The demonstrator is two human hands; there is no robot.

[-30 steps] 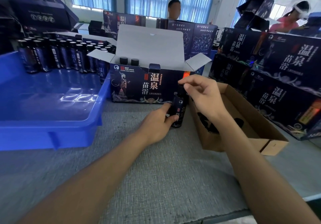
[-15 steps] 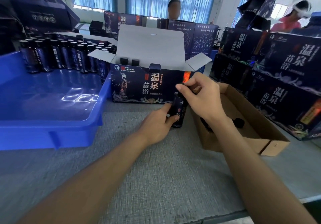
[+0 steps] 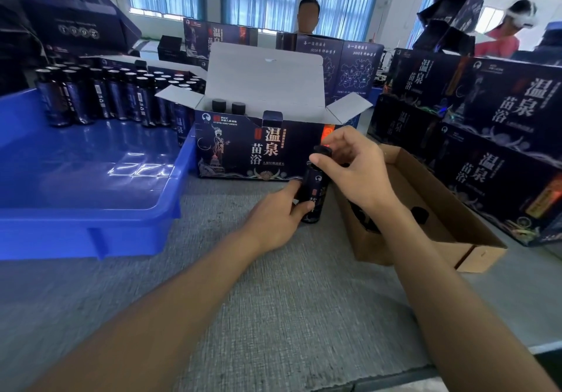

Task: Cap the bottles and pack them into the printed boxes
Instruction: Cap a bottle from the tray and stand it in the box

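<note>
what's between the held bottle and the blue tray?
Head view: left hand gripping the bottle, then bare grey mat to the blue tray; right hand pinches its cap.

The person's left forearm point(image 3: 182, 300) and right forearm point(image 3: 441, 285) were bare along their whole visible length, from the near edge to the wrists. The left hand point(image 3: 273, 218) and right hand point(image 3: 355, 172) were bare too, with short nails.

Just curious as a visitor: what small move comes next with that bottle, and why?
Probably twist the cap tight: the right hand pinches it atop the bottle, which the left hand steadies upright in front of the open printed box.
</note>
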